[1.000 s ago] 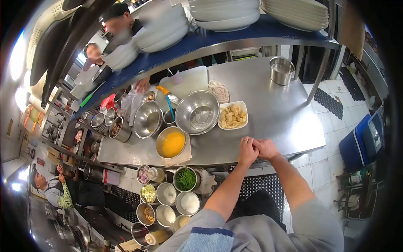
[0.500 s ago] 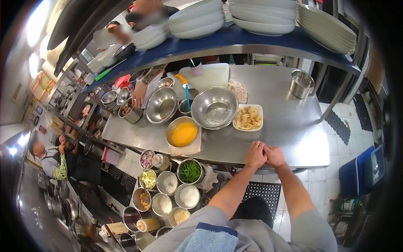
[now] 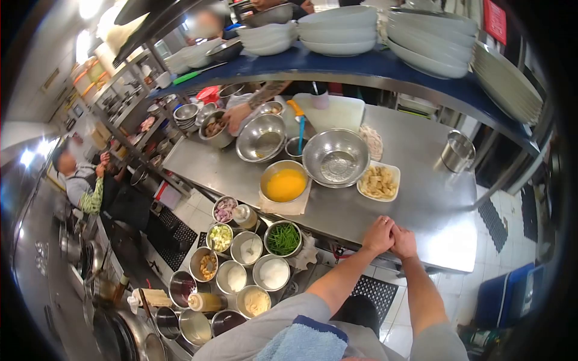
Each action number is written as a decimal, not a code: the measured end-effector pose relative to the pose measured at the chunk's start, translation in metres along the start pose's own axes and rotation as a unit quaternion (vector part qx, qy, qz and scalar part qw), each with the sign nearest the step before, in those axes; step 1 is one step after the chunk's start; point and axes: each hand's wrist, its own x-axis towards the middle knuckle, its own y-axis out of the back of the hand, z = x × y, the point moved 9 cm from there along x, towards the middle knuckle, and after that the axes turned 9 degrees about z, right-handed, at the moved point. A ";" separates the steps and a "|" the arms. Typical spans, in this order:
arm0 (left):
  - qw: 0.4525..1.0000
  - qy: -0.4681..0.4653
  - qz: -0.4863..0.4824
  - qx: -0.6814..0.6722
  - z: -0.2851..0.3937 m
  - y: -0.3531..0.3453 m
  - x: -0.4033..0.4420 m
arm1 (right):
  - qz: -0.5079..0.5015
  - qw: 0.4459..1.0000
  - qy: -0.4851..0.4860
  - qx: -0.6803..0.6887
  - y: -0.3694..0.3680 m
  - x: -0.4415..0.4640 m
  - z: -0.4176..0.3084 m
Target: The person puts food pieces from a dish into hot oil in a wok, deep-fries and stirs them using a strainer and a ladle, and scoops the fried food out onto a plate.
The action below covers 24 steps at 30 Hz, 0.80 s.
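My left hand [image 3: 379, 235] and my right hand [image 3: 404, 243] are clasped together at the front edge of the steel table, fingers closed; nothing shows between them. A ring sits on one left finger. Nearest to them is a square white dish [image 3: 379, 183] of pale yellowish chunks. To its left stands a large steel bowl [image 3: 352, 144] with a little liquid at the bottom. Further left, a steel bowl of yellow liquid [image 3: 285, 184] rests on a folded cloth [image 3: 298, 206]. Behind it are another steel bowl [image 3: 260, 137] and a small pot with a blue-handled utensil [image 3: 301, 135].
A co-worker's hand [image 3: 237, 117] grips a pot of meat pieces [image 3: 214, 127]. An orange-handled knife [image 3: 296, 108] lies by a white cutting board [image 3: 346, 111]. Ingredient containers, including chopped greens [image 3: 283, 239], stand at lower left. Stacked white bowls [image 3: 337, 30] line the shelf overhead.
My view has turned left and tilted, so the table sits further right. My hands stay clasped. The co-worker's hand went from over the meat pot to its side.
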 end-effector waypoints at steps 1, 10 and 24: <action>1.000 -0.006 0.010 -0.003 0.000 0.000 0.000 | -0.004 1.000 -0.001 -0.004 0.000 0.000 0.000; 1.000 -0.018 0.013 0.000 0.002 0.001 -0.001 | 0.016 1.000 0.001 -0.002 0.003 0.001 -0.003; 0.999 -0.031 0.019 -0.017 0.000 -0.005 0.000 | 0.015 1.000 0.004 0.003 0.004 -0.002 0.000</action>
